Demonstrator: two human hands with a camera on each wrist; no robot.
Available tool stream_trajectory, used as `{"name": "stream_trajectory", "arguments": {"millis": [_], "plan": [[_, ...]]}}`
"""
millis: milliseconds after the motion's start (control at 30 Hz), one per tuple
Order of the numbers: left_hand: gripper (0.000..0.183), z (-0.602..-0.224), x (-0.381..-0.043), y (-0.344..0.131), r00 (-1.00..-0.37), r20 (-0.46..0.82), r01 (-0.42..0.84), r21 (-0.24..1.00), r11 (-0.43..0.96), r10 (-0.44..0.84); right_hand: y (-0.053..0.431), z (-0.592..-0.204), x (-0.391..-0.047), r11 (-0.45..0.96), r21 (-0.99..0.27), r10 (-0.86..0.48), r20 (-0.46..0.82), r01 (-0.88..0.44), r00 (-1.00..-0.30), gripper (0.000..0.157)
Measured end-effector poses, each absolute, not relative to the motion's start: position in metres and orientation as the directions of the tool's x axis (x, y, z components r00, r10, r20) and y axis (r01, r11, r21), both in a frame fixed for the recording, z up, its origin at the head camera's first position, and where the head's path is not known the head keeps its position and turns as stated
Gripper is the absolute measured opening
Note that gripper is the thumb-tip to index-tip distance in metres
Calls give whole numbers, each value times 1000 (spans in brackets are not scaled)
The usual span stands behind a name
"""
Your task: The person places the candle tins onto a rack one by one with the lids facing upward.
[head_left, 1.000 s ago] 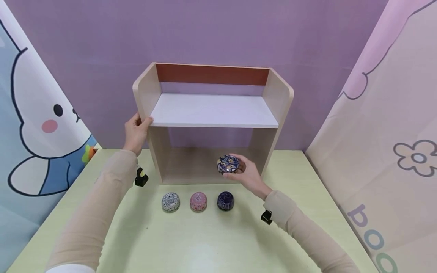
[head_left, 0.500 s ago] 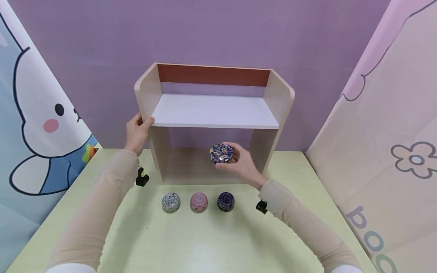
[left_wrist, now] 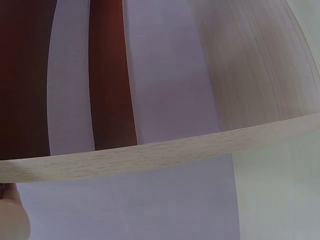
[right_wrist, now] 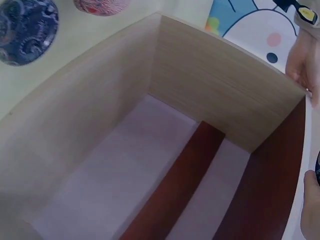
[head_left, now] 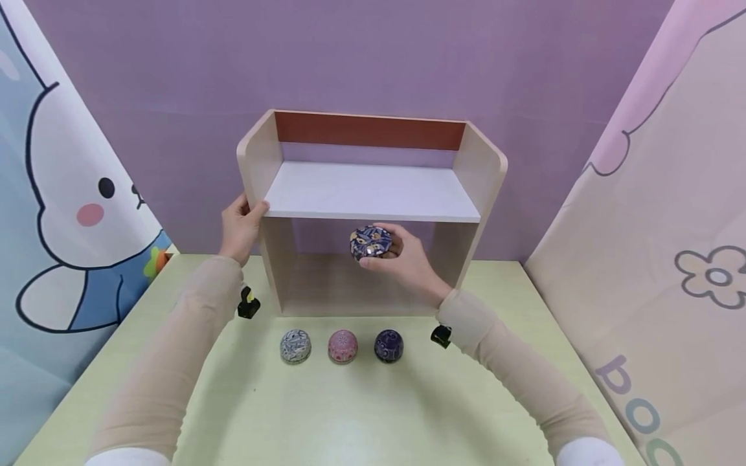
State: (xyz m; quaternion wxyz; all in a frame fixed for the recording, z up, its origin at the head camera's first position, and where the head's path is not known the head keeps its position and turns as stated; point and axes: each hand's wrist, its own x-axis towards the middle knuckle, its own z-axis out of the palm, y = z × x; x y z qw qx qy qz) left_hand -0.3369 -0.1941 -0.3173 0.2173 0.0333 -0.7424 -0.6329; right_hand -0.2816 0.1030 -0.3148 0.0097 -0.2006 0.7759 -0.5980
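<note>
A two-tier wooden shelf with a white middle board stands at the back of the table. My left hand grips its left side panel, thumb at the front end of the white board. In my right hand is a round tin with a dark blue and gold floral pattern, pinched between thumb and fingers. It hangs in front of the lower opening, just below the white board's front edge. In the right wrist view only the thumb and a sliver of the tin show at the right edge.
Three more round tins stand in a row before the shelf: a grey-white one, a pink one and a dark blue one. The pale green table is bordered by a purple backdrop and printed side curtains.
My right hand has raised the floral tin and carried it left, from low in the lower opening to near the white board's edge. My left hand keeps its grip on the side panel.
</note>
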Motion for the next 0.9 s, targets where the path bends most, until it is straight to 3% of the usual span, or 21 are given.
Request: {"name": "stream_trajectory", "arguments": {"millis": [400,900], "plan": [[43,-318,-338,-193,-909,271,219,957,191,-317,86,-290,-302,194,-922,-317,263,-334,-911,70],[43,-319,-340,-190,-903,288,232,951,205,-318,44,-258,-312,83,-944,-311,281,-320,-908,71]]}}
